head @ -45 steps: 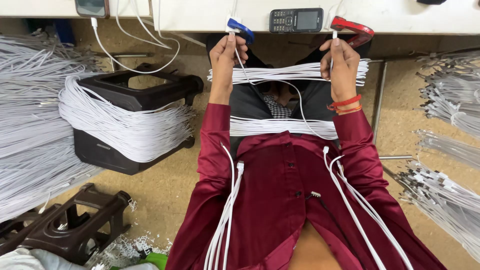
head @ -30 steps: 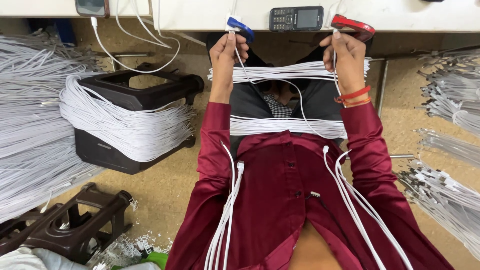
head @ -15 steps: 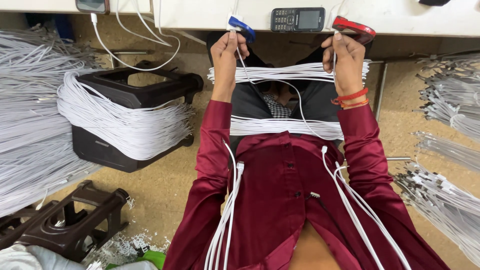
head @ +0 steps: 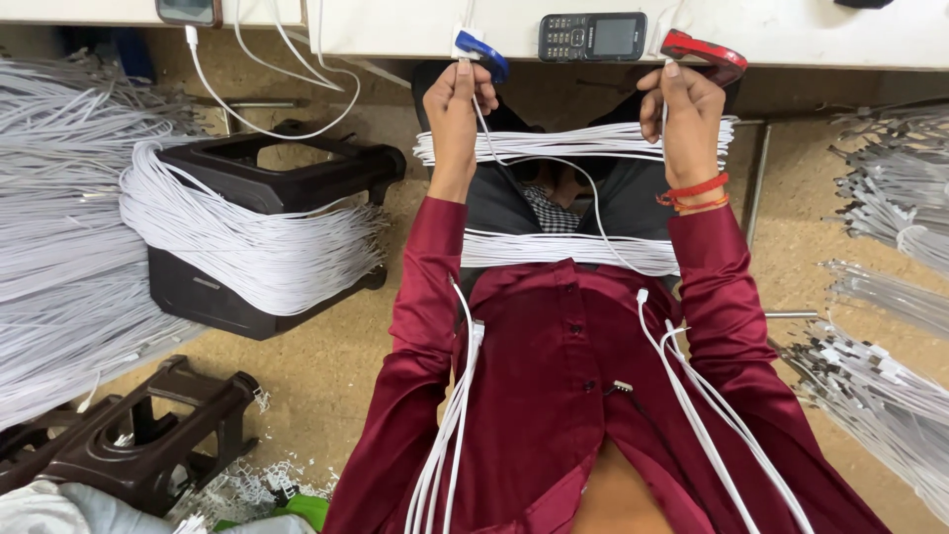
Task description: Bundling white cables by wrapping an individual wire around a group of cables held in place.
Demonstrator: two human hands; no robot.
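Both hands' grip [head: 460,94] [head: 684,104] closed around white cable [head: 583,183]

Keypad phone [head: 592,36] on white table edge [head: 395,35]; black stool [head: 277,227] draped with white cables; possibly second stool [head: 138,435] overturned.

— Where does the view sit?
— One camera only, worn on the head, looking steeply down the person's own chest and lap, so no second view shares anything.
— Which way does it face?
— Forward and down: the left hand [head: 457,104] and right hand [head: 684,111] are raised near the top, close in, just below the desk [head: 395,30] edge.
— Beyond the hands?
— Cut off; probably more desk.
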